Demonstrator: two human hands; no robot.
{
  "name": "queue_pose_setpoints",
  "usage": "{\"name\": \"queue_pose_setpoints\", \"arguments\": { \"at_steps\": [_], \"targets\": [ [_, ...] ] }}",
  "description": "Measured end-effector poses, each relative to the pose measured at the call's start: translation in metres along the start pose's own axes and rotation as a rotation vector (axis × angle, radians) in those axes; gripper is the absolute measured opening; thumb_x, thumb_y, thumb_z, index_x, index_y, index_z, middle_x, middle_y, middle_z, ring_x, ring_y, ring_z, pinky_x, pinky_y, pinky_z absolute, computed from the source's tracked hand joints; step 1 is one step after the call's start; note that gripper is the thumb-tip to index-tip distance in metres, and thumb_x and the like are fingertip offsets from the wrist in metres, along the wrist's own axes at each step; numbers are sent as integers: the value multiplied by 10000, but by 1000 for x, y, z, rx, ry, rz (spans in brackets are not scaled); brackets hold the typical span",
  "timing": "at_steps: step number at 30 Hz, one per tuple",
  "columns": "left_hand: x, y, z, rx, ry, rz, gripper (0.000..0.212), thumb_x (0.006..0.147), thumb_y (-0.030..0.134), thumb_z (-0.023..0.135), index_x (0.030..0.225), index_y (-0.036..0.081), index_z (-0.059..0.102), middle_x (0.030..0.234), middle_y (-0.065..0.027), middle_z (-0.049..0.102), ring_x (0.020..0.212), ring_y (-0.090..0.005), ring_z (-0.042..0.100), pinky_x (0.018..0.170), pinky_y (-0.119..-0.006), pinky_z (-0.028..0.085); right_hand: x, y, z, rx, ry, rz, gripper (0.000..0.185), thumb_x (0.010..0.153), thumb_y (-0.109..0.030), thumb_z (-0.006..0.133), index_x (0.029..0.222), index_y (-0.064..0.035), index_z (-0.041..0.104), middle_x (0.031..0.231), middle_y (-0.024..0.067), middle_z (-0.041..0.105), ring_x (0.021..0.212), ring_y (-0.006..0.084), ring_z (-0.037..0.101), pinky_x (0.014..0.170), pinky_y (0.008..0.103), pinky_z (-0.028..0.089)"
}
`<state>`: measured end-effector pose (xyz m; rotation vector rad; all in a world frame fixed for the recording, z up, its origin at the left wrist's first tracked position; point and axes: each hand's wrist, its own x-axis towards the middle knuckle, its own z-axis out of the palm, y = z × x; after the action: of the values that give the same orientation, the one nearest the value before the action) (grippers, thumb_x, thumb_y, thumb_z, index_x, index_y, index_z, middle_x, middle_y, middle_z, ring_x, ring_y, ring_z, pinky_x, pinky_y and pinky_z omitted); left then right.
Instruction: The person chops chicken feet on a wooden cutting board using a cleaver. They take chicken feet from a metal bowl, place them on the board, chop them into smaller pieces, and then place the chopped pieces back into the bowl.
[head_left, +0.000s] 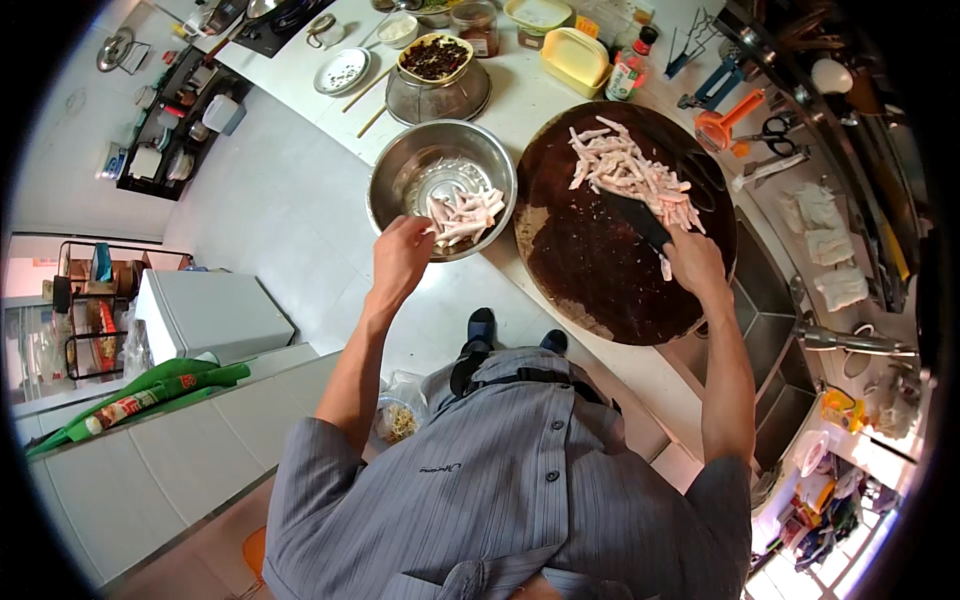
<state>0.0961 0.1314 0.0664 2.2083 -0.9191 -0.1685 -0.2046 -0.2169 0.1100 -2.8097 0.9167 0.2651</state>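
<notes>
My left hand (406, 246) grips the near left rim of a stainless steel bowl (397, 161), its fingertips beside some of the chicken feet (463, 216) heaped on the bowl's near side. The bowl juts past the counter's edge over the floor. In my right hand (696, 259) is the handle of a dark-bladed kitchen knife (634, 216). Its blade lies against the near side of a pile of pale raw chicken feet (626, 166) on a thick round chopping board (592, 281). A small pale piece (666, 268) rests just below the knife handle.
Behind the bowl, an upturned mesh strainer (439, 94) bears a dish of dark chopped food (435, 58). Chopsticks (367, 90) lie beside it. A sauce bottle (631, 66) and yellow container (574, 64) stand behind the board. An orange peeler (727, 120) and sink (757, 315) are right.
</notes>
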Motion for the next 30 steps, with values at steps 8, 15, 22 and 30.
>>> {"name": "queue_pose_setpoints", "arguments": {
  "at_steps": [8,15,22,30],
  "targets": [
    [37,7,53,198,-283,123,250,814,203,669,1019,94,762,962,-201,718,885,-400,687,793,-491,542,18,4,9,23,54,57,219,936,-194,631,1066,-19,611,922,245,700,908,432,673,786,544,522],
    [58,4,75,465,-390,158,166,802,130,600,813,11,714,836,-244,710,799,-425,694,746,-521,551,-1,-2,25,203,121,55,231,940,-193,631,1063,-4,584,914,271,680,891,470,649,776,559,496],
    [73,27,11,-625,-380,-305,87,906,39,648,977,44,699,915,-18,723,800,-120,638,722,-283,493,-39,-14,30,436,116,103,281,925,-209,644,1090,9,579,925,279,673,915,470,640,785,530,491],
    [57,67,45,-1541,-590,-306,233,950,42,656,1181,69,641,1164,-104,691,1051,-213,666,860,-345,567,-70,-38,38,641,118,216,314,921,-223,654,1156,-19,607,936,245,687,908,417,671,780,470,503]
  ]
}}
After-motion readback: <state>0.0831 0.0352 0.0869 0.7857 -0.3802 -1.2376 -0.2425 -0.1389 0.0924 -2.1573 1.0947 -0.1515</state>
